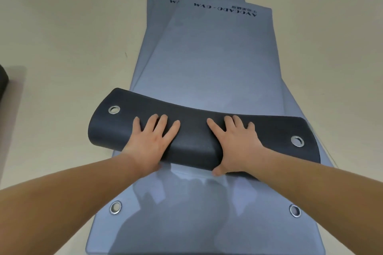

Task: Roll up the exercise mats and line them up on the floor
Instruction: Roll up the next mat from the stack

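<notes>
Grey foam exercise mats point(217, 58) are stacked flat on the beige floor point(62, 37), with the far ends fanned slightly so that several edges are seen. At the far left edge a dark rounded object point(2, 83) is partly seen; what it is cannot be told. The near end of the top mat lies turned over into a dark curled fold point(194, 136), its black underside shown, and this is judged to be the first turn of a roll. A round metal eyelet point(114, 109) is seen at the fold's left end. The left hand point(153, 143) is laid flat on the fold, its grip apart with fingers spread and straight, so that the springy foam is pressed down and stopped from uncurling. The right hand point(236, 145) is set likewise just beside it, grip apart and fingers straight on top. Its thumb point(216, 172) is tucked at the near edge, probably so that the curl can be tightened and pushed forward. A second metal eyelet point(297, 141) marks the fold's right end. Even pressure from both hands would be needed for a straight roll.
</notes>
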